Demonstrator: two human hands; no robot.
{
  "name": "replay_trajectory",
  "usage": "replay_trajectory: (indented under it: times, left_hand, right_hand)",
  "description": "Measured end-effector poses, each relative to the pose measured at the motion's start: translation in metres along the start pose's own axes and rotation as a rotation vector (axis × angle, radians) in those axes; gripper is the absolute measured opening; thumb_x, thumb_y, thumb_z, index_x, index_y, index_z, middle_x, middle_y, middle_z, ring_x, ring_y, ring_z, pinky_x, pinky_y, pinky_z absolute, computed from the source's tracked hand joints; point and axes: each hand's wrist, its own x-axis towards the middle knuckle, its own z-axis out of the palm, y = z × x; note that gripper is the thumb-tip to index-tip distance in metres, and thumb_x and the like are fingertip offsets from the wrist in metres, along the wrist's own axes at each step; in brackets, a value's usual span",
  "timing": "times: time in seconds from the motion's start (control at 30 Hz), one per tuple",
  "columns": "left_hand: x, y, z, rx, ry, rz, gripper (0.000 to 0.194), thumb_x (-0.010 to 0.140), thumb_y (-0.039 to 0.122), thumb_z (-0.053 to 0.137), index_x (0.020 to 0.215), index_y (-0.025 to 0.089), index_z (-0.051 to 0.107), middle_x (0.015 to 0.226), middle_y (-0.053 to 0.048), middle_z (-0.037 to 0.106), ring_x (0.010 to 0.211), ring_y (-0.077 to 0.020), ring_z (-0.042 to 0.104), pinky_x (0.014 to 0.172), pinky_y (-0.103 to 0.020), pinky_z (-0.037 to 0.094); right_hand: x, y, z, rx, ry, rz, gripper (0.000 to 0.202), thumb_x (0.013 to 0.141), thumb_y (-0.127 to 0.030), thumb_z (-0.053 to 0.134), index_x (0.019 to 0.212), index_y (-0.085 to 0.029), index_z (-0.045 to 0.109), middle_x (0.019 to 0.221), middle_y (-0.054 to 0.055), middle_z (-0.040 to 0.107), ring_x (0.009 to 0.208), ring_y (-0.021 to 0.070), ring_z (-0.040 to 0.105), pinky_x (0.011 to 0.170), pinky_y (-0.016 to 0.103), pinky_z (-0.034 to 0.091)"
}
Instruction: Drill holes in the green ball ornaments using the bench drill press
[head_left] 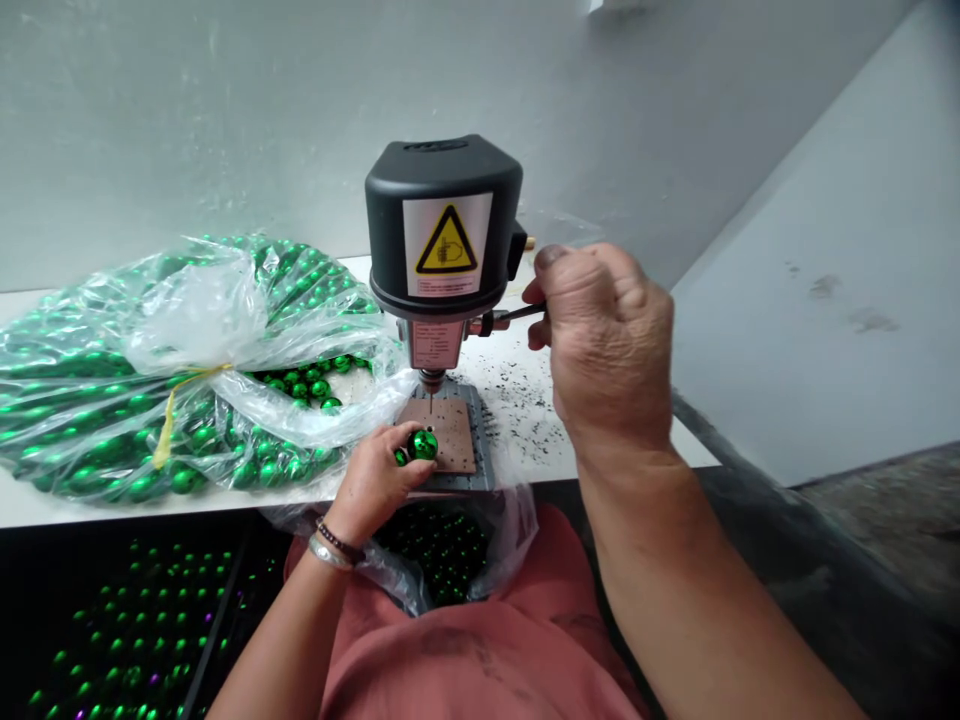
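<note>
Green ball (424, 444) is pinched in my left hand (377, 474), near the drill (444, 180). At right, my right hand (609, 345) curls closed around the lever (521, 313).

Bag (191, 325) obstacle beside drill press (442, 260)

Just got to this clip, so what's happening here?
The person's right hand is closed around the lever of a small drill press. The left hand has a shiny green ball in its grip at the brown plate, with a second ball partly hidden beside it. The drill bit is apart from the ball. To the left lies a clear plastic bag of green balls; dark flecks are scattered right of the plate.
</note>
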Motion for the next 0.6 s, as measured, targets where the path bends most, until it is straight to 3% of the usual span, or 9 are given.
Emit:
replay_trajectory:
  times: [0.2,0.47,0.6]
  left_hand:
    - [-0.025,0.009,-0.006,-0.105,-0.049,0.036,0.039,0.070,0.025,0.064,0.109,0.023,0.063,0.102,-0.003,0.064,0.092,-0.0173,0.060,0.086,-0.029,0.046]
    - [-0.035,0.010,0.001,-0.156,-0.123,0.017,0.041,0.070,0.026,0.064,0.110,0.020,0.061,0.108,-0.007,0.062,0.099,-0.0195,0.058,0.091,-0.033,0.043]
    - [-0.037,0.007,0.003,-0.187,-0.114,-0.010,0.055,0.067,0.030,0.067,0.119,0.020,0.054,0.113,-0.009,0.056,0.103,-0.0210,0.054,0.094,-0.036,0.040]
  right_hand:
    - [-0.005,0.001,0.000,0.037,-0.003,-0.004,0.026,0.082,-0.034,0.049,0.061,-0.018,0.046,0.058,-0.003,0.043,0.049,0.0055,0.038,0.047,0.023,0.030]
    - [-0.010,0.005,-0.001,0.040,-0.010,-0.001,0.026,0.082,-0.035,0.049,0.062,-0.018,0.046,0.057,-0.003,0.041,0.051,0.0058,0.038,0.051,0.023,0.033]
    - [-0.010,0.005,0.000,0.053,-0.001,0.009,0.027,0.081,-0.035,0.049,0.060,-0.018,0.045,0.056,-0.004,0.041,0.051,0.0058,0.037,0.051,0.023,0.034]
